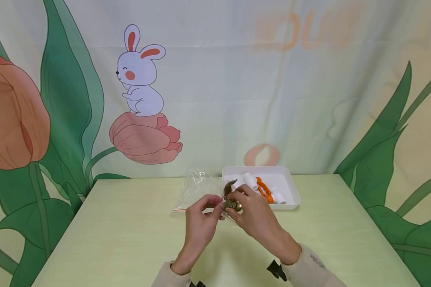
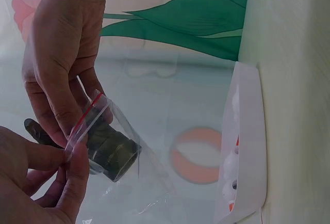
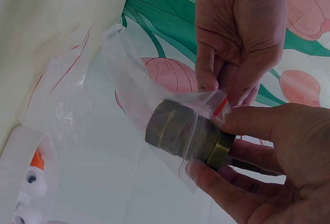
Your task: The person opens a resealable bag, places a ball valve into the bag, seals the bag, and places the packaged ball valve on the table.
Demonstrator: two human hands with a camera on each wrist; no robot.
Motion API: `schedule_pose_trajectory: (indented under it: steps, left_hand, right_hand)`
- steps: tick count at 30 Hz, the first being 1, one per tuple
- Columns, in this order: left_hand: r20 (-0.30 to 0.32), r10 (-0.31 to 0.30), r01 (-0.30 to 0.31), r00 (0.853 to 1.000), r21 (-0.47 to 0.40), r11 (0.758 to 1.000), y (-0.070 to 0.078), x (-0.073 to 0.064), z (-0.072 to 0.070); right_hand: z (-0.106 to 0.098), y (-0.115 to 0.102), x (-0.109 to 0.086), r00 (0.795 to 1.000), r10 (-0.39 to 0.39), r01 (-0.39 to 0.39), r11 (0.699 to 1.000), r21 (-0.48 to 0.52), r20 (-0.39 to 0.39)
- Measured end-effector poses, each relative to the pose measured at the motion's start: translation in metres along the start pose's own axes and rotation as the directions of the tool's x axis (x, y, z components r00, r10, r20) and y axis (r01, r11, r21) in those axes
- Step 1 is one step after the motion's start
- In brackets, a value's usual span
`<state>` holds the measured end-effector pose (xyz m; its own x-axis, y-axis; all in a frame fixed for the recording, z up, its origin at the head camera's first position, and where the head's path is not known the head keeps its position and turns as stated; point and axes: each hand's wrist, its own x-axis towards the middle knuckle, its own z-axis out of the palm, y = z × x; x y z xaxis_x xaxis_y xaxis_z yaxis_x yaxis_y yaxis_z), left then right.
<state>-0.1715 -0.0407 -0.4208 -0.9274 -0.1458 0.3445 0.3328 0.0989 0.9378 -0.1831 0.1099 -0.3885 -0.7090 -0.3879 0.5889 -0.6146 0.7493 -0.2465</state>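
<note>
Clamped in our right hand (image 1: 260, 217), head view: a metal valve (image 1: 233, 204); left wrist view: our left hand (image 2: 20, 193) pinches a clear bag (image 2: 122, 123) by its edge; right wrist view: valve partly inside; its protruding lever (image 3: 252, 166), snagging, could tear the bag.

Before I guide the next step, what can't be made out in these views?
Left wrist view: part of the lever, behind the right hand.
Left wrist view: most of the white pieces, behind the tray wall.
Right wrist view: the tray's remainder, cut off by the left and bottom edges.
Head view: any markings on the metal fitting, too small.
</note>
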Motion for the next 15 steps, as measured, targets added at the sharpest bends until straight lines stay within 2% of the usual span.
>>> schedule_pose_trajectory:
  steps: [8,15]
  left_hand:
    - [0.031,0.011,-0.01,0.999,-0.02,1.0,-0.001,0.0,0.001]
    - [0.038,0.038,-0.037,0.999,-0.021,0.999,0.0,-0.002,0.001]
  right_hand:
    - [0.008,0.007,0.001,0.997,0.021,-0.024,0.998,0.051,0.07]
    - [0.011,0.009,0.002,0.996,0.015,-0.019,0.999,0.047,0.09]
